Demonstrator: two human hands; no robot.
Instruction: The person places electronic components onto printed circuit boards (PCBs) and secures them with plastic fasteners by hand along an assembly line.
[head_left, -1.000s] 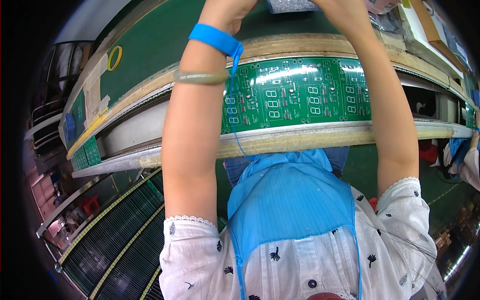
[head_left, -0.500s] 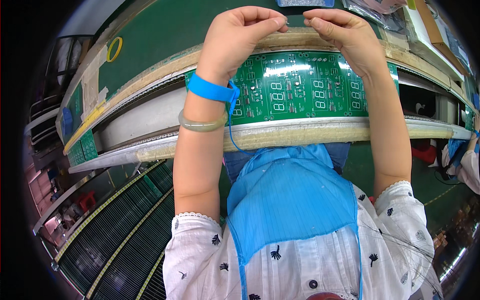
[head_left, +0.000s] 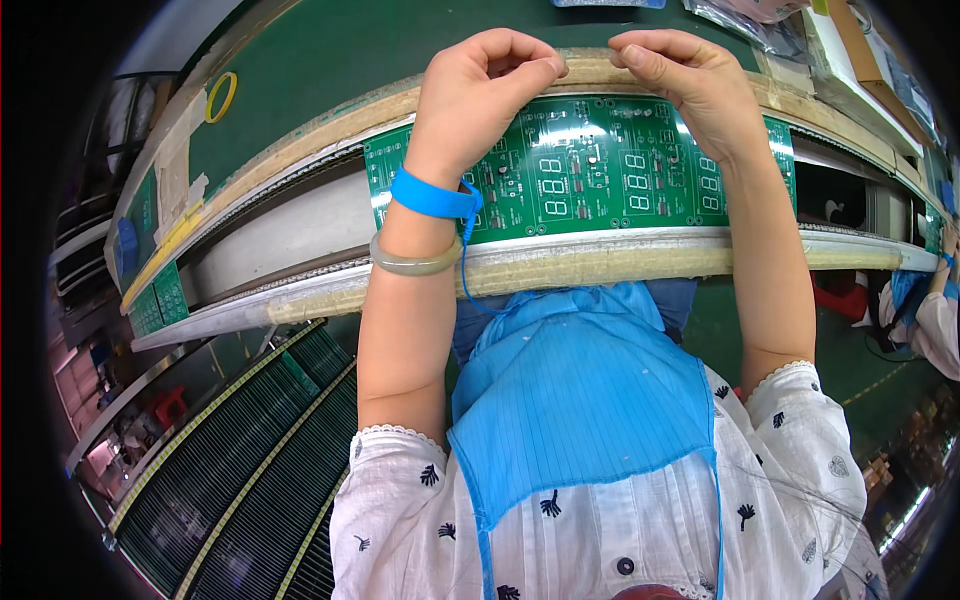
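Both hands drawn back from far side of table since a second ago. Left hand (head_left: 485,85) and right hand (head_left: 685,80) hover over green circuit board (head_left: 600,170) on conveyor rails, fingertips pinched together; pinched item too small to tell. Insertion into board looks imminent.

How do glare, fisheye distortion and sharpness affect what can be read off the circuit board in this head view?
Head view: overhead light throws white glare on the green circuit board near its top middle, washing out some parts; fisheye bends the conveyor rail into an arc and blackens the corners; left hand and right hand are sharp, without motion blur; the rim areas look soft.
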